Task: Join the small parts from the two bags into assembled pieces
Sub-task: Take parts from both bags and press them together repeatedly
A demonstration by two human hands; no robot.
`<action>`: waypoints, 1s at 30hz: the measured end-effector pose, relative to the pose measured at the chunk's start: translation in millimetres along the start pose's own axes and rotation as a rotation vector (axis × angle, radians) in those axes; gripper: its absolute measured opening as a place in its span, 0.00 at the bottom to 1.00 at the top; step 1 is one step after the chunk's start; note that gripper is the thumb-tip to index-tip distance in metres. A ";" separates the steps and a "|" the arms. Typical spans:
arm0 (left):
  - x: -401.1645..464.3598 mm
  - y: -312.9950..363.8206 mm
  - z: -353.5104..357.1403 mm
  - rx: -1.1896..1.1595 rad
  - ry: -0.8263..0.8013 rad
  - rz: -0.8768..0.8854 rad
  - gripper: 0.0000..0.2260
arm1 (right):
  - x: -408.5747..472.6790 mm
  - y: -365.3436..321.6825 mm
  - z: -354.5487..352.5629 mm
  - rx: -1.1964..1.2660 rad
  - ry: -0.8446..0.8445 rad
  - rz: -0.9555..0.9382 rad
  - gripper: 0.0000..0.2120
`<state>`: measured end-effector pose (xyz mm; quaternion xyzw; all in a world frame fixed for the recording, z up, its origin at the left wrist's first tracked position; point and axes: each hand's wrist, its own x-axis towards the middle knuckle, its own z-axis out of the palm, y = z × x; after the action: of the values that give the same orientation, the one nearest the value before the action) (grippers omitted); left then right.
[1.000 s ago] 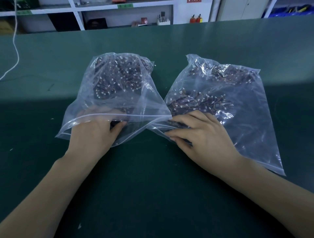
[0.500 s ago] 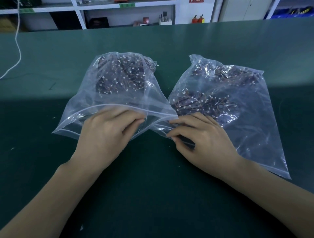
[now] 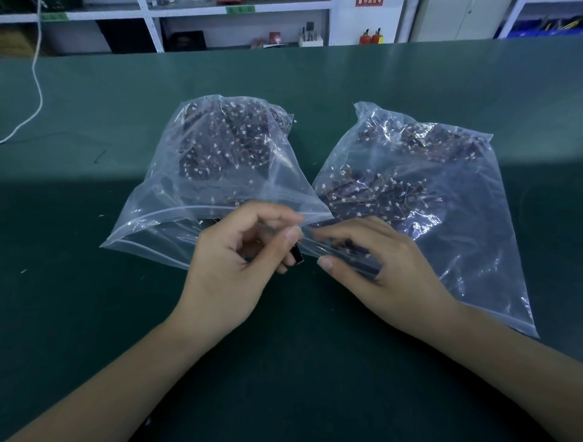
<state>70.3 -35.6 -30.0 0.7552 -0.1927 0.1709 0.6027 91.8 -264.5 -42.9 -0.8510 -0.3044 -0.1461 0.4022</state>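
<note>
Head view: the only writing in sight is on a red sign (image 3: pixel 368 2) at the top edge of the back wall and on two green shelf labels (image 3: pixel 240 9), and all of it is too blurred to read. The bags themselves carry no print that can be made out.

Two clear zip bags lie side by side on the dark green table (image 3: pixel 94 299), their near corners touching in the middle. The left bag (image 3: pixel 202 176) and the right bag (image 3: pixel 441 195) are each packed with many small parts (image 3: pixel 227 142), too many to count: dark purplish-brown pieces with thin brown wires and tiny white ends, heaped toward the far end of each bag.

Two bare hands work at the near edges. The left hand (image 3: pixel 233 262) has its fingers curled in front of the left bag's mouth, thumb and fingers pinching one small black part (image 3: pixel 296 257) that shows just past the thumb tip. The right hand (image 3: pixel 375 262) lies over the near corner of the right bag with its fingers reaching inside the opening; whether they grip anything there cannot be told, since the plastic and blur hide the fingertips.

Farther back, a white cable (image 3: pixel 36 79) runs across the table's left side, and two red extinguishers (image 3: pixel 370 37) stand by the wall beneath white shelving (image 3: pixel 151 28).
</note>
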 end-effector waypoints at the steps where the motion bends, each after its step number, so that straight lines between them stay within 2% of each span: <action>1: -0.3 1.4 0.8 -0.042 -0.013 -0.013 0.07 | -0.6 0.2 -0.8 0.011 -0.006 -0.003 0.15; 4: -2.5 3.4 4.6 -0.139 -0.052 -0.057 0.06 | -1.2 -0.2 -2.9 0.039 -0.023 -0.021 0.13; 11: -3.5 4.9 10.2 -0.191 -0.037 -0.096 0.06 | -3.1 -1.9 -3.6 0.064 -0.020 -0.043 0.09; 14: -3.2 6.4 9.4 -0.188 -0.018 -0.120 0.05 | -3.8 -2.3 -2.8 0.096 -0.003 -0.045 0.04; 18: -4.2 9.0 9.2 -0.159 -0.025 -0.145 0.06 | -4.8 -6.0 -2.7 0.169 -0.003 -0.004 0.03; 21: -6.2 11.1 7.7 -0.037 -0.029 -0.160 0.06 | -4.9 -8.1 -3.5 0.218 0.007 0.042 0.04; 25: -6.7 9.9 4.2 0.298 -0.142 0.008 0.12 | -4.3 -11.7 -4.1 0.245 -0.002 0.080 0.07; 30: -7.1 10.7 2.9 0.340 -0.174 0.072 0.11 | -4.7 -17.0 -7.1 0.361 -0.008 0.142 0.07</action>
<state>58.9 -40.0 -25.1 0.8506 -0.2395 0.1565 0.4411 77.4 -263.5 -30.6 -0.7849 -0.2666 -0.0568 0.5564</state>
